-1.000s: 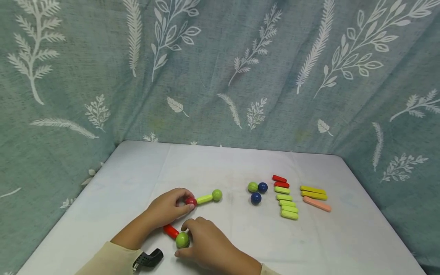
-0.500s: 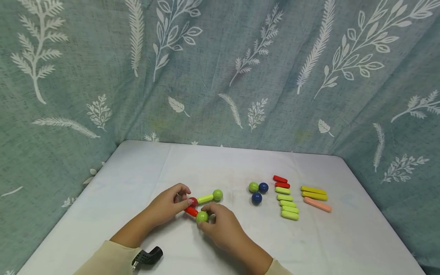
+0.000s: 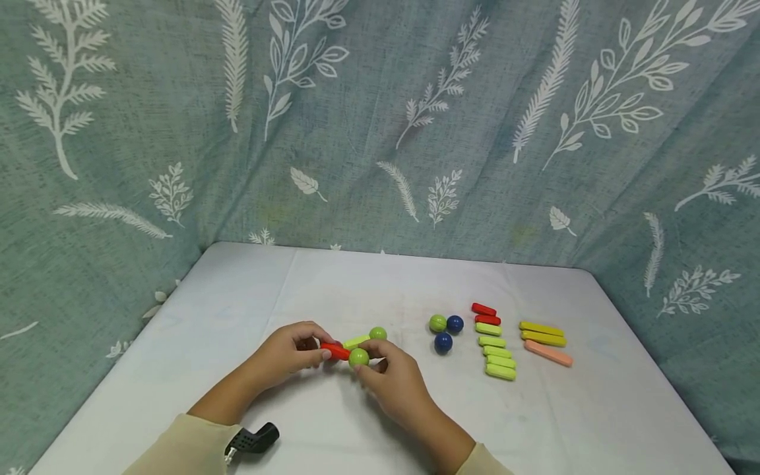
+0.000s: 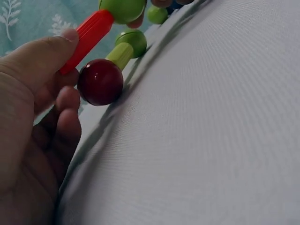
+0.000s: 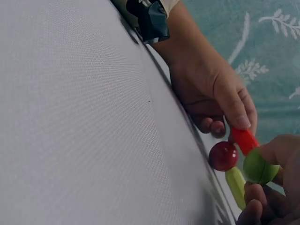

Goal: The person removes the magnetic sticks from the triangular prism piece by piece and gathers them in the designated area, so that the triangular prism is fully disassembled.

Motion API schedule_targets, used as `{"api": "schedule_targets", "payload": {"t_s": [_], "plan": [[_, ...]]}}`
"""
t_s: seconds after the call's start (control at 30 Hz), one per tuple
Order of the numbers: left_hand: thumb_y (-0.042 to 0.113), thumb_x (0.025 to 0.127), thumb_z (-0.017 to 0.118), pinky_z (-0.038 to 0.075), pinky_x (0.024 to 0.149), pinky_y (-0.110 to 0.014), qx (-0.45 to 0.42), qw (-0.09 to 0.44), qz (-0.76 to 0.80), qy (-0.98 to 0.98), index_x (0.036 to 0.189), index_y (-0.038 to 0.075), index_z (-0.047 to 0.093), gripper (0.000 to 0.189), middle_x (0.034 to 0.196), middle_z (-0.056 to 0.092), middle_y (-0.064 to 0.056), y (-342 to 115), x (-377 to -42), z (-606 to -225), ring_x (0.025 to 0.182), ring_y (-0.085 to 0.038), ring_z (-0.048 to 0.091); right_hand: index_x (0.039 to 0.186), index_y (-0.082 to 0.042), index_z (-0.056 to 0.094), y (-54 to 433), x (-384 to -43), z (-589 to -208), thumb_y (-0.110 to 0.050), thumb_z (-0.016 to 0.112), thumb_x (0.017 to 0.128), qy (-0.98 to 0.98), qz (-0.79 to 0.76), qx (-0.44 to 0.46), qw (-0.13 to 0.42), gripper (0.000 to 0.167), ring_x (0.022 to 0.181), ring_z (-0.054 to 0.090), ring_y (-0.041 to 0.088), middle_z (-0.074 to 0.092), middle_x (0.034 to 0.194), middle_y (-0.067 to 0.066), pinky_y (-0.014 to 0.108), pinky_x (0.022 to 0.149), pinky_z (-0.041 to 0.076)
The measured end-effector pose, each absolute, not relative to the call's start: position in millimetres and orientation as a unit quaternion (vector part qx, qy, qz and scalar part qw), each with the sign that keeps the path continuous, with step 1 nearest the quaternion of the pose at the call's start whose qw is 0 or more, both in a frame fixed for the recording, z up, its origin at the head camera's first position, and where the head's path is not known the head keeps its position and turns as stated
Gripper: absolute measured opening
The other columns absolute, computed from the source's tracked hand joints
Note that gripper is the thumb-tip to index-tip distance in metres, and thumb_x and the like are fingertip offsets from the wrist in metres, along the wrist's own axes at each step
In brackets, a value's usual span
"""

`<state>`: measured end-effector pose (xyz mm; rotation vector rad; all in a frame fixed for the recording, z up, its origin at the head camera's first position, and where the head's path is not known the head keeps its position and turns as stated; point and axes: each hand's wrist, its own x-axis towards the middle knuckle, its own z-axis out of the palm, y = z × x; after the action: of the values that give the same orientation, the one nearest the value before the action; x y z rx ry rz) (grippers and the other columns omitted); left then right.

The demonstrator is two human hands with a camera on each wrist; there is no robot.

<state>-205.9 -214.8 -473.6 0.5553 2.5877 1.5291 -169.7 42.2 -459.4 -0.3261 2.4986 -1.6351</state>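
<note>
Between my two hands is a red stick [image 3: 336,351] joined to a green ball [image 3: 359,357]. My left hand [image 3: 293,349] pinches the free end of the red stick between thumb and fingers. The green ball is held by the thumb and fingers of my right hand [image 3: 394,379]. Just behind and below the red stick lies a second piece: a dark red ball [image 4: 100,82], a yellow-green stick [image 4: 120,55] and another green ball [image 3: 378,334] in a line. In the head view the red stick mostly hides the dark red ball.
To the right, a green ball [image 3: 437,322] and two dark blue balls [image 3: 443,342] sit in a cluster. Beyond them lie short red sticks [image 3: 483,309], several yellow-green sticks [image 3: 491,341], two yellow sticks [image 3: 542,334] and an orange stick [image 3: 548,353]. A patterned curtain [image 3: 356,132] surrounds the white table [image 3: 267,277].
The red stick and green ball have moved up and right from the near left, carried by my right hand. My left hand has shifted from the dark red ball to the red stick's end.
</note>
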Motion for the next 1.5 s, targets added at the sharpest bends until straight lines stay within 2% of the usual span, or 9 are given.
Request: {"api": "schedule_targets", "payload": {"t_s": [0.17, 0.27, 0.47, 0.63, 0.8, 1.07, 1.3, 1.5], "plan": [[0.027, 0.091, 0.083, 0.056, 0.072, -0.026, 0.208, 0.037, 0.514, 0.831, 0.105, 0.021, 0.077, 0.017, 0.108, 0.074, -0.002, -210.3, -204.5, -474.6, 0.084, -0.013, 0.067, 0.113, -0.019, 0.076, 42.1, -169.6, -459.7, -0.020, 0.081, 0.090, 0.840, -0.528, -0.112, 0.054, 0.023, 0.079, 0.063, 0.010, 0.072, 0.099, -0.007, 0.024, 0.063, 0.054], [0.027, 0.090, 0.083, 0.056, 0.075, -0.025, 0.213, 0.037, 0.502, 0.838, 0.104, 0.023, 0.077, 0.015, 0.107, 0.073, 0.001, -207.2, -202.9, -474.7, 0.088, -0.011, 0.067, 0.109, -0.015, 0.078, 42.1, -167.9, -458.7, -0.016, 0.082, 0.086, 0.855, -0.506, -0.105, 0.048, 0.023, 0.081, 0.062, 0.010, 0.071, 0.092, -0.006, 0.024, 0.066, 0.054], [0.028, 0.091, 0.082, 0.056, 0.078, -0.025, 0.219, 0.050, 0.478, 0.849, 0.104, 0.026, 0.077, 0.013, 0.106, 0.073, 0.005, -202.0, -201.2, -472.5, 0.090, -0.009, 0.067, 0.102, -0.017, 0.077, 40.5, -163.9, -456.0, -0.012, 0.078, 0.078, 0.884, -0.459, -0.077, 0.039, 0.025, 0.074, 0.057, 0.013, 0.065, 0.080, -0.005, 0.027, 0.062, 0.047], [0.032, 0.092, 0.081, 0.055, 0.077, -0.025, 0.224, 0.055, 0.465, 0.855, 0.105, 0.027, 0.077, 0.014, 0.106, 0.073, 0.006, -199.9, -201.4, -471.3, 0.090, -0.009, 0.066, 0.101, -0.016, 0.076, 40.3, -163.9, -455.3, -0.015, 0.076, 0.076, 0.892, -0.446, -0.062, 0.035, 0.024, 0.070, 0.056, 0.014, 0.063, 0.078, -0.003, 0.029, 0.058, 0.044], [0.028, 0.092, 0.081, 0.056, 0.077, -0.025, 0.211, 0.049, 0.468, 0.857, 0.105, 0.025, 0.077, 0.013, 0.106, 0.074, 0.005, -202.6, -203.2, -472.2, 0.090, -0.008, 0.067, 0.102, -0.018, 0.074, 43.5, -167.2, -455.2, -0.015, 0.075, 0.078, 0.893, -0.446, -0.041, 0.052, 0.024, 0.073, 0.056, 0.016, 0.063, 0.082, -0.001, 0.030, 0.059, 0.045], [0.030, 0.091, 0.082, 0.056, 0.074, -0.026, 0.192, 0.064, 0.483, 0.852, 0.107, 0.024, 0.078, 0.017, 0.104, 0.074, 0.002, -204.9, -203.6, -474.4, 0.087, -0.012, 0.067, 0.112, -0.021, 0.074, 53.7, -171.8, -456.5, -0.019, 0.080, 0.085, 0.876, -0.473, -0.056, 0.076, 0.028, 0.091, 0.060, 0.015, 0.068, 0.101, -0.004, 0.035, 0.080, 0.053], [0.030, 0.091, 0.083, 0.053, 0.071, -0.026, 0.182, 0.069, 0.474, 0.859, 0.106, 0.025, 0.077, 0.017, 0.099, 0.071, 0.003, -205.9, -204.9, -477.3, 0.084, -0.014, 0.064, 0.116, -0.026, 0.072, 81.9, -180.0, -452.7, -0.023, 0.081, 0.089, 0.880, -0.469, -0.056, 0.053, 0.029, 0.089, 0.058, 0.016, 0.070, 0.110, -0.006, 0.030, 0.072, 0.050], [0.029, 0.090, 0.084, 0.053, 0.071, -0.026, 0.178, 0.077, 0.477, 0.858, 0.106, 0.025, 0.077, 0.017, 0.099, 0.071, 0.002, -207.9, -206.6, -476.9, 0.085, -0.016, 0.065, 0.121, -0.022, 0.070, 118.8, -187.9, -441.3, -0.020, 0.080, 0.090, 0.901, -0.434, 0.006, 0.004, 0.032, 0.089, 0.057, 0.018, 0.071, 0.112, -0.003, 0.031, 0.070, 0.048]]}}
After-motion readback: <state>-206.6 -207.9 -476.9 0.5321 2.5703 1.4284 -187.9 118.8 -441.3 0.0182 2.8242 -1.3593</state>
